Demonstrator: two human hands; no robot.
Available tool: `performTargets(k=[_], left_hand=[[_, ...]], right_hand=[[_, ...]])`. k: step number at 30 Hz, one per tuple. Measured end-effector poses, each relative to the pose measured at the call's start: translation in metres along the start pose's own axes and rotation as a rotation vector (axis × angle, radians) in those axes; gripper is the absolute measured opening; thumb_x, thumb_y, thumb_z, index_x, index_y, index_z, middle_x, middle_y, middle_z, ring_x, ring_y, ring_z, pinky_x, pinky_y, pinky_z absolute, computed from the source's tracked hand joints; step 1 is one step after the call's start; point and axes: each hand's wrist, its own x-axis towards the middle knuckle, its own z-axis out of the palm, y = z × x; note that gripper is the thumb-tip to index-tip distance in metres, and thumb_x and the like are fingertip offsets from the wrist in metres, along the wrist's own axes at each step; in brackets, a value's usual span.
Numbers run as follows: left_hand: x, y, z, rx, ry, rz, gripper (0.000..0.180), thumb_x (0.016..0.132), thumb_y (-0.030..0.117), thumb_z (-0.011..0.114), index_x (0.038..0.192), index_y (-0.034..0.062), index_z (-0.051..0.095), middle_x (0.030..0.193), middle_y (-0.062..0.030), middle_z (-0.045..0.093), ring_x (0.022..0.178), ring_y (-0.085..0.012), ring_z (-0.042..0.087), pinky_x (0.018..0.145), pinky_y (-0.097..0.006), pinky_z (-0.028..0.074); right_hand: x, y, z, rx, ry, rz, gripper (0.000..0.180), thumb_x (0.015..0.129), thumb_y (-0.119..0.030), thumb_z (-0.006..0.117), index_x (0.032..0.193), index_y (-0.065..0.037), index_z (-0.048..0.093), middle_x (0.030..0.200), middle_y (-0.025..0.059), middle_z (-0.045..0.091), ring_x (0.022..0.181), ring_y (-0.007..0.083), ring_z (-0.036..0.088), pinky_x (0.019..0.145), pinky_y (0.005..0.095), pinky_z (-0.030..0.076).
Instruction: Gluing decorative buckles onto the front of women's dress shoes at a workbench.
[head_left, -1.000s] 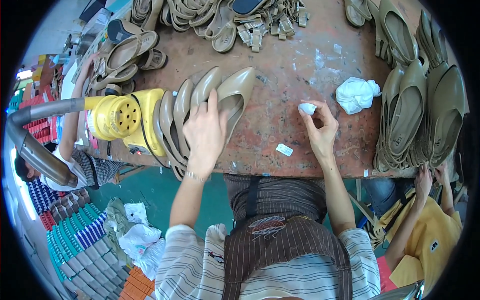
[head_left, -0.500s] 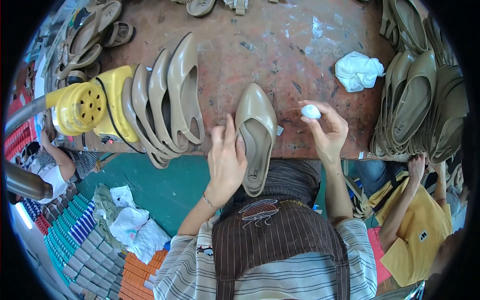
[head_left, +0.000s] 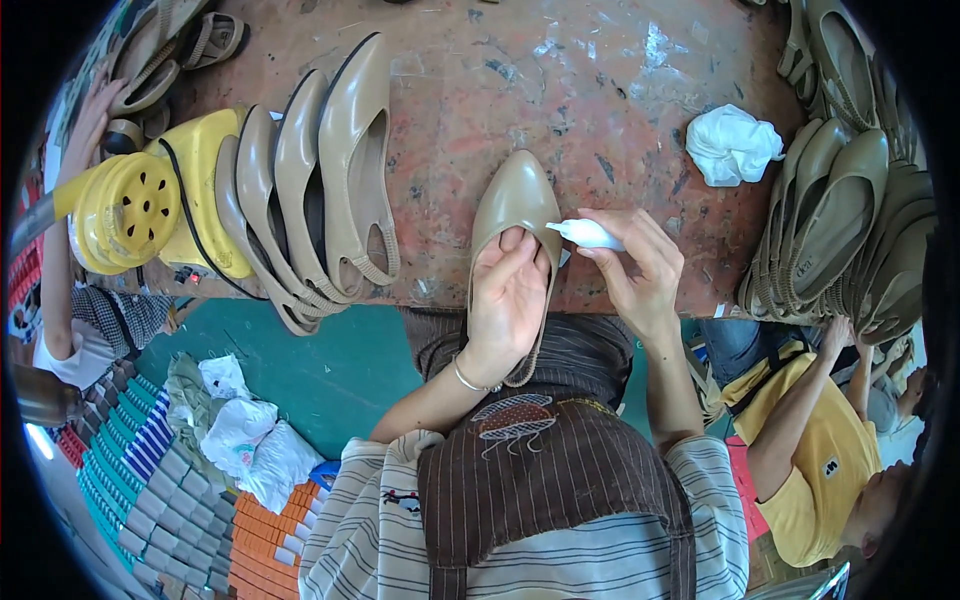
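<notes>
A shiny beige slingback shoe (head_left: 515, 192) lies toe away from me at the table's near edge, its heel strap hanging toward my lap. My left hand (head_left: 502, 312) is palm up in the shoe's opening, fingers curled under the upper with the fingertips partly hidden, gripping it. Between thumb and fingers, my right hand (head_left: 645, 268) pinches a small white squeeze bottle (head_left: 592, 235). The bottle's narrow nozzle points left, at the right rim of the shoe's opening; whether it touches, I cannot tell.
To the left stand a row of matching shoes (head_left: 352, 150) and a yellow lamp-like device (head_left: 130, 212) with a black cord. Crumpled white cloth or paper (head_left: 733, 146) lies right of centre. Stacked shoes (head_left: 835, 215) crowd the right edge, near a person in a yellow shirt (head_left: 820, 460).
My left hand has gone from the shoe's left side into its opening. My right hand has moved left and turned the bottle, bringing its nozzle to the shoe's rim.
</notes>
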Motion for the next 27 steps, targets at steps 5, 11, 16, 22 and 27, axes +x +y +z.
performTargets(k=[5,11,16,22,27], left_hand=[[0.003,-0.003,-0.006,0.038,-0.057,0.000,0.007,0.090,-0.002,0.050,0.092,0.0050,0.050,0.091,-0.0006,0.052,0.099,-0.0125,0.054,0.096,-0.031,0.041],[0.003,-0.007,-0.001,0.167,-0.005,0.044,0.007,0.094,0.000,0.049,0.099,0.0037,0.051,0.100,-0.0021,0.055,0.105,-0.0135,0.054,0.098,-0.033,0.042],[0.005,-0.011,-0.010,0.167,-0.046,0.069,0.009,0.096,0.001,0.049,0.103,0.0012,0.053,0.104,-0.0039,0.059,0.098,-0.0092,0.054,0.089,-0.027,0.043],[0.004,-0.013,-0.011,0.157,-0.034,0.076,0.003,0.096,0.001,0.049,0.097,0.0025,0.051,0.095,-0.0011,0.056,0.091,-0.0066,0.053,0.085,-0.026,0.044],[0.004,-0.013,-0.008,0.185,-0.018,0.088,0.004,0.096,0.002,0.050,0.093,0.0039,0.050,0.090,0.0009,0.053,0.088,-0.0056,0.051,0.085,-0.026,0.044]], right_hand=[[0.005,0.001,0.000,-0.067,-0.049,-0.019,0.030,0.071,-0.004,0.073,0.100,-0.001,0.066,0.087,0.0110,0.068,0.073,0.0250,0.062,0.063,0.0329,0.049],[0.009,-0.002,0.001,-0.130,-0.097,0.002,0.027,0.074,-0.006,0.071,0.100,-0.001,0.065,0.081,0.0105,0.064,0.070,0.0260,0.059,0.061,0.0345,0.048],[0.012,-0.005,0.000,-0.178,-0.143,0.022,0.026,0.075,-0.006,0.069,0.100,-0.001,0.064,0.079,0.0102,0.061,0.069,0.0269,0.057,0.061,0.0354,0.047],[0.013,-0.006,0.002,-0.207,-0.168,0.021,0.025,0.075,-0.007,0.069,0.099,-0.002,0.064,0.077,0.0098,0.059,0.069,0.0269,0.056,0.060,0.0363,0.047],[0.015,-0.008,0.002,-0.231,-0.183,0.029,0.024,0.075,-0.006,0.069,0.098,-0.002,0.063,0.075,0.0098,0.057,0.069,0.0274,0.056,0.060,0.0367,0.047]])
